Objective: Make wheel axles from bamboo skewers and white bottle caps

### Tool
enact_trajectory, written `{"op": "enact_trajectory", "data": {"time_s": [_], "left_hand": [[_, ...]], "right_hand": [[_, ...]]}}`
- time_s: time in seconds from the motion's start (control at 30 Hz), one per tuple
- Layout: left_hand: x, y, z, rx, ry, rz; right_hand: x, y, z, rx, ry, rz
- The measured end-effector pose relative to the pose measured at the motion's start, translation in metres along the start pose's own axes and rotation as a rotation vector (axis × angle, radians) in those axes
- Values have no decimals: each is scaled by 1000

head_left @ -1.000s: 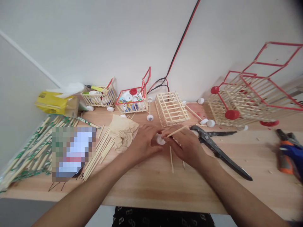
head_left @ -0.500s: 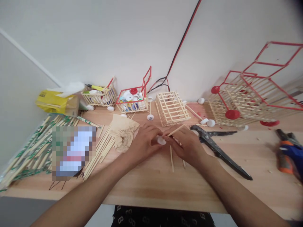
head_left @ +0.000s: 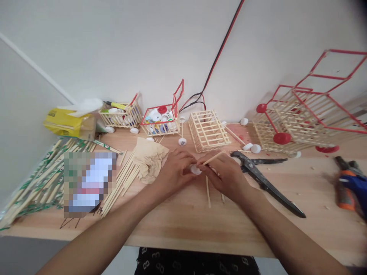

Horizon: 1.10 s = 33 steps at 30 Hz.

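Over the middle of the wooden table, my left hand is closed on a white bottle cap, gripped between thumb and fingers. My right hand pinches a thin wooden stick, whose near end meets the cap. Whether the stick's tip is inside the cap or only touches it, I cannot tell. Under my right hand lies another wooden stick, partly hidden by the fingers. Just beyond both hands stands a slatted basket of sticks.
Black pruning shears lie right of my hands, with a blue and orange tool farther right. Red-trimmed stick carts stand at the back right. Left are crumpled paper, loose sticks and wrapped chopsticks.
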<state>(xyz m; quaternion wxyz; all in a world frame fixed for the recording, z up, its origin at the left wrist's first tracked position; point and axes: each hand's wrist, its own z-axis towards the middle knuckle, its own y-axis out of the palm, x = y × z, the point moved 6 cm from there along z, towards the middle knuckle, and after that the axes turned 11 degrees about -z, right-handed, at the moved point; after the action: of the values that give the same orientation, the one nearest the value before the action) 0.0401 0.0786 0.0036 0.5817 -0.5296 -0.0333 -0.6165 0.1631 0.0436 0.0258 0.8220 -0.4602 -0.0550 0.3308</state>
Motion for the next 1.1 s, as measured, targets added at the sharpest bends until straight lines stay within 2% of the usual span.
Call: {"op": "enact_trajectory", "data": {"time_s": [0.17,0.33,0.5,0.8,1.1], "left_hand": [[1,-2,-1,71,17,6],[2,-2,-1,88,7,-1],[0,0,-2,70,-10,-5],[0,-2,1,-48,-52,-17],[2,3,1,-29,-5,36]], "right_hand": [[0,-3,0,42,15,-12],[-1,-5,0,62,25,-15],[-1,-5,0,54,25,-17],[0,-7,1,89,11,-32],[-2,-5,1,65,7,-14]]}}
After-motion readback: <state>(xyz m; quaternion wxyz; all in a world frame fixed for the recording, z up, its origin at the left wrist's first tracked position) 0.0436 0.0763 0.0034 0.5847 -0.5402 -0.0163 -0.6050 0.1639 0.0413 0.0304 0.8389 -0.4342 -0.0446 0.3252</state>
